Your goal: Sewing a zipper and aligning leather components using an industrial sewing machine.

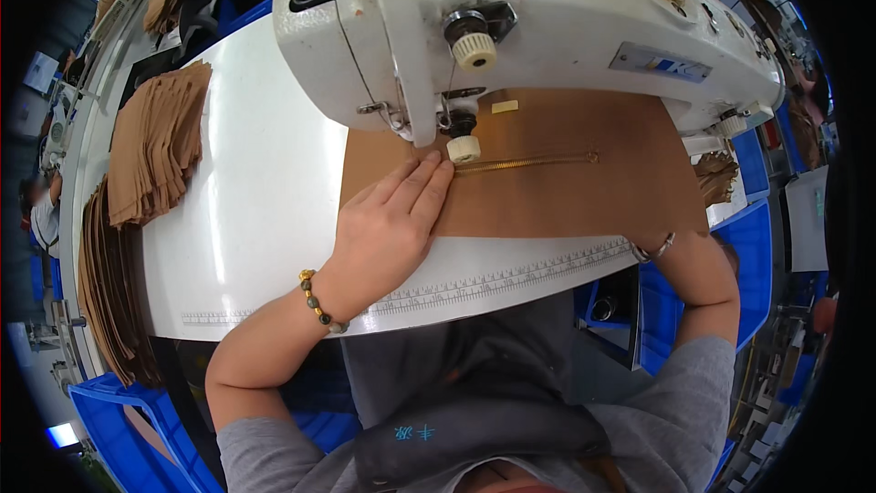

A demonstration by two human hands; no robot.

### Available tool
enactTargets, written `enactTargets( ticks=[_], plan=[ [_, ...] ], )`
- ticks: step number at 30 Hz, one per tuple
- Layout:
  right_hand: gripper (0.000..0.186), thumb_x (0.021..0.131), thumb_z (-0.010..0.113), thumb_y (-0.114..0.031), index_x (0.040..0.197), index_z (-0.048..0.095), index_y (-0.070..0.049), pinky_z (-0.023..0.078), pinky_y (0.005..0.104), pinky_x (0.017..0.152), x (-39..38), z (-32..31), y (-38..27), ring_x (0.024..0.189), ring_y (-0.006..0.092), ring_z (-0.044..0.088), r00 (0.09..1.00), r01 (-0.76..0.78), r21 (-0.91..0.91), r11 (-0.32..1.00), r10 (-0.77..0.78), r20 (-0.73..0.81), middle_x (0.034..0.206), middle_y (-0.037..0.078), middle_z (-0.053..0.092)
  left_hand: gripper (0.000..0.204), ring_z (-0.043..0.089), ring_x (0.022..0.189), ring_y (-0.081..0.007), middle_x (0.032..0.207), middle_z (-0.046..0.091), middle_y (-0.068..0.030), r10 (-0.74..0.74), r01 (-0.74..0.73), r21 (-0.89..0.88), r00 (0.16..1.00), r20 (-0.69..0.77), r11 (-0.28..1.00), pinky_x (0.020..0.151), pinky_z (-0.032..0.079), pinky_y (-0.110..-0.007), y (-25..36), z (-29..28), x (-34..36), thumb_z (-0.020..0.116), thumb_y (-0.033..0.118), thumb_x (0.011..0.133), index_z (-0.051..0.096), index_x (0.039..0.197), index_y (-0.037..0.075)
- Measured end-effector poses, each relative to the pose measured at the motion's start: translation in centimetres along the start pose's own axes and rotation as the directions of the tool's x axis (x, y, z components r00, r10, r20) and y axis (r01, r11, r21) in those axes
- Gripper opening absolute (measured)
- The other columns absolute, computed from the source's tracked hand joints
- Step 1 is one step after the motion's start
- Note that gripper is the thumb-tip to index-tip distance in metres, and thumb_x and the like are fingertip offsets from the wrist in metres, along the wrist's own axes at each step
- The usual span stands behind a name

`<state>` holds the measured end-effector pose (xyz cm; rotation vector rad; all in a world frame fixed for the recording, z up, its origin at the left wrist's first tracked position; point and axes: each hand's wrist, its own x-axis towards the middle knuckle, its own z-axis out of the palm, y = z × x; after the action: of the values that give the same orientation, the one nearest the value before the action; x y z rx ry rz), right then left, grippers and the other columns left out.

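The zipper [534, 163] sits placed, sewing probably unfinished — left hand [391, 212] flat on brown panel [566, 205], clasping nothing; right hand [651, 241] mostly hidden, grip unclear.

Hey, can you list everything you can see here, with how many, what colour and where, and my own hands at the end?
Sewing machine: one, white, top centre
Panel: one, brown, under the machine
Zipper: one, gold, on the panel
Small label: one, yellow, on the panel
Table: one, white, beneath the panel
Ruler strip: one, white with dark marks, table's near edge
Stacks of pieces: at least two, brown, left
Bins: at least three, blue, both sides
Apron: one, dark grey, bottom centre
Beaded bracelet: one, dark and gold, left wrist
Left hand: one, bare, flat on the panel
Right hand: one, hidden by the panel
Background clutter: too small to count
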<state>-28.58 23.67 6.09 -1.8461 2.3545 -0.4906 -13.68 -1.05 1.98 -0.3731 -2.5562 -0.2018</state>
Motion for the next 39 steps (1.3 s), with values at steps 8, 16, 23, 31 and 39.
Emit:
enactTargets(
  ticks=[8, 16, 23, 31, 39],
  plan=[
    [0.039, 0.088, 0.078, -0.031, 0.114, 0.069, -0.003, 0.057, 0.0373, 0.080, -3.0, -5.1, -7.9, 0.092, 0.0296, 0.070, 0.914, 0.083, 0.059, 0.995, -0.100, 0.393, 0.103, 0.012, 0.070, 0.046, 0.070, 0.117, -0.0286, 0.133, 0.070, -0.0142, -0.058, -0.031, 0.344, 0.968, 0.244, 0.938, 0.092, 0.058, -0.037, 1.2, 0.2, -0.2, 0.061, 0.010, 0.088, 0.066, 0.132, -0.001],
    [0.042, 0.075, 0.078, -0.014, 0.113, 0.065, -0.003, 0.055, 0.0408, 0.084, 3.3, 3.0, -2.2, 0.106, 0.0303, 0.063, 0.995, -0.060, -0.107, 0.992, 0.051, -0.091, 0.107, 0.011, 0.060, 0.042, 0.069, 0.110, -0.0323, 0.111, 0.076, -0.0145, -0.234, 0.328, -0.111, 0.836, 0.497, 0.938, 0.091, 0.057, -0.040, -1.7, -4.9, 2.2, 0.065, -0.001, 0.086, 0.071, 0.127, 0.003],
    [0.026, 0.089, 0.067, -0.011, 0.114, 0.069, -0.005, 0.057, 0.0439, 0.087, 5.5, 1.5, -2.1, 0.108, 0.0303, 0.064, 0.995, -0.096, -0.105, 0.990, 0.096, -0.003, 0.110, 0.009, 0.061, 0.038, 0.069, 0.108, -0.0310, 0.112, 0.077, -0.0133, -0.256, 0.352, -0.191, 0.882, 0.396, 0.916, 0.093, 0.056, -0.040, -3.5, -4.8, 0.1, 0.067, 0.001, 0.089, 0.074, 0.126, 0.005],
    [0.030, 0.096, 0.062, -0.019, 0.121, 0.073, -0.008, 0.051, 0.0482, 0.085, 5.8, 1.0, -2.5, 0.093, 0.0391, 0.065, 0.989, -0.142, 0.145, 0.979, 0.133, 0.072, 0.094, 0.021, 0.066, 0.035, 0.068, 0.108, -0.0303, 0.115, 0.074, -0.0061, -0.014, 0.018, 0.032, 0.993, -0.121, 0.999, 0.089, 0.055, -0.040, -0.9, -5.2, -5.2, 0.076, 0.010, 0.084, 0.073, 0.118, 0.007],
    [0.009, 0.087, 0.068, -0.013, 0.089, 0.067, -0.004, 0.056, 0.0456, 0.070, 5.8, 2.6, -4.7, 0.078, 0.0329, 0.067, 0.991, -0.122, -0.235, 0.964, 0.104, -0.086, 0.094, 0.010, 0.068, 0.031, 0.057, 0.122, -0.0352, 0.123, 0.069, -0.0111, -0.274, 0.295, -0.011, 0.900, 0.339, 0.956, 0.111, 0.039, -0.053, -3.1, -4.1, -6.1, 0.068, 0.021, 0.095, 0.068, 0.122, 0.005]
  ],
)
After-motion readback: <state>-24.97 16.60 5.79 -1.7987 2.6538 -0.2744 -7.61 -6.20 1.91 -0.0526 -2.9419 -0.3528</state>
